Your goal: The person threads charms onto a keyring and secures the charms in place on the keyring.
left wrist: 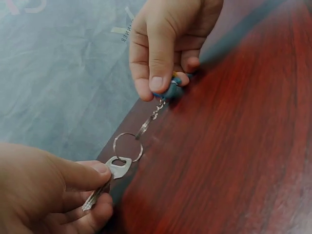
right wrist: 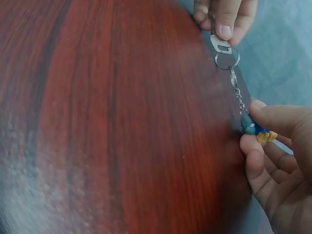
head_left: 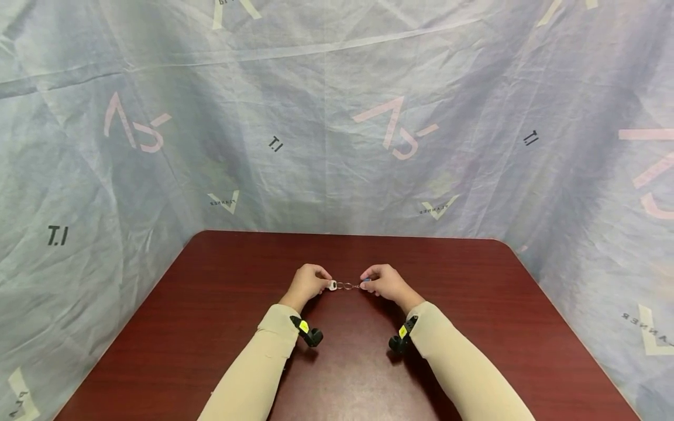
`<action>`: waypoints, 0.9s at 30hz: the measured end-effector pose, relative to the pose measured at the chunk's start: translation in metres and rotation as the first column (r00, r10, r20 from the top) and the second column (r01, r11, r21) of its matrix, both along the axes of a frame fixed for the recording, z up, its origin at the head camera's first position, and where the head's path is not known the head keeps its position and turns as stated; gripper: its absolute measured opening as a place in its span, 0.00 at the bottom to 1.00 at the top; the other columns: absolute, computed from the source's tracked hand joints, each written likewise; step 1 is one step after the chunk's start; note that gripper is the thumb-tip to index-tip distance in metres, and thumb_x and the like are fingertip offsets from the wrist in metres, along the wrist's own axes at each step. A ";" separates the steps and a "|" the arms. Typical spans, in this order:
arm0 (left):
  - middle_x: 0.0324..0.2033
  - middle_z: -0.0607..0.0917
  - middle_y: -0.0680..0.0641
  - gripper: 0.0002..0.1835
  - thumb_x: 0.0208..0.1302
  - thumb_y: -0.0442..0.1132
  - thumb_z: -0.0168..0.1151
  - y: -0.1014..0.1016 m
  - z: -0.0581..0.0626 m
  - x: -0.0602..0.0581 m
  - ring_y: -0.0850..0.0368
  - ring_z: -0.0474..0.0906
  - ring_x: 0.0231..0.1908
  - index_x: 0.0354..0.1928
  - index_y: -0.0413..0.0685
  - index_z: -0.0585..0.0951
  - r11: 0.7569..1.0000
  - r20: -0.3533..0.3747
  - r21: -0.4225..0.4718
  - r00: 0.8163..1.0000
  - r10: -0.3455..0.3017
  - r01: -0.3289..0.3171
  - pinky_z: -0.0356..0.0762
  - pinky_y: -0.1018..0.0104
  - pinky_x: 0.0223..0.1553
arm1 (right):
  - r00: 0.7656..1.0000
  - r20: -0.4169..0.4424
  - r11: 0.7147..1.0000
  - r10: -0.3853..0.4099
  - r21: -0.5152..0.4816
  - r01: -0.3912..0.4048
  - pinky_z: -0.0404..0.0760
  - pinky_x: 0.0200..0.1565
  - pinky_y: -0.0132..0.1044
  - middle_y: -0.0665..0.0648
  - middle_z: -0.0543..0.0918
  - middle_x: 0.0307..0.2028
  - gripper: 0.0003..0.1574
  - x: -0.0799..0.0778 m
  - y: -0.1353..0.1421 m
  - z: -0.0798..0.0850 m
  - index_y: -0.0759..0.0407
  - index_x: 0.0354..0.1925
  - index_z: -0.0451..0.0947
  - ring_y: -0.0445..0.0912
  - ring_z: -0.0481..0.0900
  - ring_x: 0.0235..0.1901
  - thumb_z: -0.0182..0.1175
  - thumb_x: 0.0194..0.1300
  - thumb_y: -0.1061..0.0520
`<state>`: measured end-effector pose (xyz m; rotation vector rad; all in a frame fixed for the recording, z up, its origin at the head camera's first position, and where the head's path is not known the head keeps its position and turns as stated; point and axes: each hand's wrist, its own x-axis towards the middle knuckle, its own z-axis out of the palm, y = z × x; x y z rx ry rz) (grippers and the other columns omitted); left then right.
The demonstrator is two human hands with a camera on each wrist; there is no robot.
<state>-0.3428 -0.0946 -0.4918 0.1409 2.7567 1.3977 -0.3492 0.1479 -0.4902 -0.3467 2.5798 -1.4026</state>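
Between thumb and fingers, my left hand (head_left: 309, 285) pinches a silver key (left wrist: 118, 168), its slotted head and part of the blade showing in the left wrist view. The key hangs on a metal split ring (left wrist: 128, 147), which joins a short chain (right wrist: 238, 95). At the chain's other end is a small blue figure charm (right wrist: 250, 125) with yellow parts, pinched by my right hand (head_left: 387, 283). Ring and chain stretch nearly straight between the two hands, above the table. Fingers hide part of the charm.
A dark red wooden table (head_left: 337, 374) lies under both hands. Behind it and at the sides hangs a grey-blue printed cloth (head_left: 326, 117). Black wrist cameras (head_left: 310, 334) sit on both beige sleeves (head_left: 463, 368).
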 end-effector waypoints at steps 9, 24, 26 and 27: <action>0.34 0.87 0.51 0.02 0.62 0.35 0.73 0.003 0.001 0.000 0.53 0.81 0.38 0.36 0.46 0.89 0.992 -0.054 -0.122 0.999 0.002 -0.009 0.80 0.56 0.44 | 0.997 -0.073 0.988 -0.020 0.151 0.031 0.77 0.30 0.37 0.51 0.83 0.30 0.08 0.000 -0.005 0.001 0.57 0.42 0.85 0.44 0.77 0.27 0.70 0.64 0.58; 0.31 0.86 0.50 0.02 0.61 0.32 0.71 -0.001 -0.001 -0.003 0.54 0.81 0.35 0.35 0.46 0.87 0.985 -0.081 -0.172 0.997 0.018 -0.032 0.80 0.56 0.42 | 0.998 -0.061 0.987 -0.021 0.159 0.030 0.78 0.31 0.37 0.50 0.84 0.28 0.07 0.000 -0.005 0.005 0.57 0.42 0.85 0.44 0.80 0.27 0.68 0.66 0.56; 0.31 0.86 0.50 0.02 0.62 0.32 0.71 -0.001 0.000 -0.003 0.54 0.80 0.34 0.36 0.46 0.87 0.985 -0.082 -0.172 0.997 0.014 -0.028 0.80 0.56 0.41 | 0.998 -0.070 0.984 -0.012 0.176 0.024 0.77 0.32 0.38 0.50 0.84 0.30 0.07 -0.001 -0.002 0.007 0.56 0.43 0.84 0.45 0.79 0.28 0.67 0.68 0.55; 0.32 0.86 0.50 0.02 0.62 0.33 0.71 -0.001 0.002 -0.003 0.54 0.80 0.34 0.36 0.46 0.87 0.985 -0.082 -0.173 0.997 0.012 -0.026 0.80 0.56 0.40 | 0.997 -0.077 0.982 -0.006 0.186 0.020 0.77 0.33 0.38 0.51 0.84 0.31 0.08 -0.001 0.000 0.008 0.56 0.43 0.84 0.45 0.79 0.28 0.66 0.68 0.55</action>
